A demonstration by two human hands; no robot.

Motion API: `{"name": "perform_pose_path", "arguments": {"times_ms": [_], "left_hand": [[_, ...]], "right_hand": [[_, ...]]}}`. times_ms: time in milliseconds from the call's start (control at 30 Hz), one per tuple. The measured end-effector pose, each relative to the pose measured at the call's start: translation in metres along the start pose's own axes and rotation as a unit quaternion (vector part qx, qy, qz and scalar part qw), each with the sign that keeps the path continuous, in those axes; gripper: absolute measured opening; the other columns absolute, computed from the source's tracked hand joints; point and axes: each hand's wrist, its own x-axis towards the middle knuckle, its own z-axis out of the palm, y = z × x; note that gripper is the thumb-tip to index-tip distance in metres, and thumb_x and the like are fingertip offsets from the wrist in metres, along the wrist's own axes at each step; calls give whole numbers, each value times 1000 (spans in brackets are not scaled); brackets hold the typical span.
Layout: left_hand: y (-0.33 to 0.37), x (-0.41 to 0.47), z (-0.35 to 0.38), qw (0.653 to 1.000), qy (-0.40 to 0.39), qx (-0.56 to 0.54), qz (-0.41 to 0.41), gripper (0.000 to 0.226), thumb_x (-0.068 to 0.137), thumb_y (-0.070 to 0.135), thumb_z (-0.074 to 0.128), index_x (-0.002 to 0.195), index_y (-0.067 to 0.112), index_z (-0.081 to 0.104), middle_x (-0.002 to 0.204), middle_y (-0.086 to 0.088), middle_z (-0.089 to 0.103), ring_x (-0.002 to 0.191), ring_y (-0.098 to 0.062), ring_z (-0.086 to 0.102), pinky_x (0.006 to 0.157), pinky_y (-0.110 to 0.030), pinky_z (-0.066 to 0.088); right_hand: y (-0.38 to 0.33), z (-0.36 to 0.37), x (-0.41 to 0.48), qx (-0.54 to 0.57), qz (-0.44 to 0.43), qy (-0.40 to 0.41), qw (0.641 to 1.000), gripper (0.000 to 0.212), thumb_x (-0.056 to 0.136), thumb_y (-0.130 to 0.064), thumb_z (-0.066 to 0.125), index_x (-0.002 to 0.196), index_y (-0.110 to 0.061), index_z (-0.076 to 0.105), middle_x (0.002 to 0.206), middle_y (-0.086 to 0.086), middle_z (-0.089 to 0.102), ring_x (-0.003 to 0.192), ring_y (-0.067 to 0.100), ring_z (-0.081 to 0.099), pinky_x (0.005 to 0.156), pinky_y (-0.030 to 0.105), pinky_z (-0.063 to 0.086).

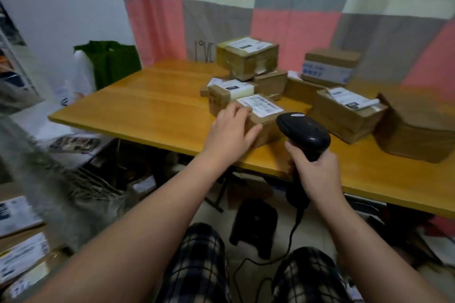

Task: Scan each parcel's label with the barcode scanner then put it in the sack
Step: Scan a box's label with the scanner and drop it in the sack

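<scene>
A small brown cardboard parcel (pixel 267 128) with a white label (pixel 261 105) on top lies near the front edge of the wooden table (pixel 152 108). My left hand (pixel 231 130) grips its left end, fingers over the top and thumb along the front side. My right hand (pixel 317 172) holds the handle of a black barcode scanner (pixel 304 131); the scanner's head sits just right of the parcel and points at the label. The scanner's cable hangs down to the floor. A grey woven sack (pixel 49 179) stands open at my left, with labelled parcels beside it.
Several more labelled cardboard parcels are piled behind and to the right, among them a stacked box (pixel 247 56) and a box (pixel 347 115) close to the scanner. A green bag (pixel 110 61) stands beyond the table's left end. A black scanner stand (pixel 256 226) sits on the floor.
</scene>
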Motion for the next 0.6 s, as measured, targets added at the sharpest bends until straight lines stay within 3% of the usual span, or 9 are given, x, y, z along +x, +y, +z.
{"name": "perform_pose_path", "arguments": {"times_ms": [133,200,267,300,367,467,533,600], "left_hand": [[11,33,20,994,-91,53,-9,48,104,43,21,148,28,34,158,-5,23,146,-25,14,118,-44,11],[7,36,22,993,-105,43,-14,46,105,39,21,143,27,43,151,-7,36,141,-27,26,115,-45,22],[6,35,16,997,-65,38,15,42,104,35,29,126,20,61,126,-9,56,121,-30,47,98,-44,41],[8,37,12,997,-48,42,34,39,103,33,33,119,17,64,116,-8,61,113,-30,53,91,-42,44],[8,43,2,997,-34,58,43,33,100,34,42,123,20,60,119,-5,61,114,-28,53,92,-39,41],[-2,48,-2,990,-81,96,-65,65,89,54,54,143,21,37,141,-9,41,132,-30,34,105,-43,31],[-11,44,-1,976,-131,-35,-171,88,82,62,60,148,14,27,147,-10,38,134,-30,36,105,-41,35],[-16,36,1,949,-141,-179,-220,86,80,59,65,143,10,32,142,-6,47,124,-24,48,94,-32,42]], "right_hand": [[-1,-10,9,58,57,12,997,18,86,-27,70,96,-12,66,68,3,65,57,14,62,54,23,48],[-3,-7,13,110,103,0,989,27,87,-29,70,105,-10,66,76,8,67,68,20,65,58,30,54],[-5,-3,16,158,135,1,978,33,86,-30,71,115,-16,64,97,4,68,88,21,66,68,35,59],[-6,-1,17,172,138,6,975,37,85,-31,71,119,-20,62,107,2,66,95,19,65,70,35,60],[-9,4,19,171,128,12,977,41,84,-32,72,123,-22,61,115,-1,66,101,16,63,70,31,57],[-15,12,20,189,136,-2,972,29,84,-33,72,112,-30,63,112,-5,69,104,12,63,80,32,56],[-17,15,18,206,151,-9,967,30,84,-34,72,112,-32,62,111,-6,69,106,13,63,88,36,56],[-18,17,15,229,161,-6,960,35,83,-34,72,116,-31,61,109,-5,70,107,13,63,92,38,55]]}}
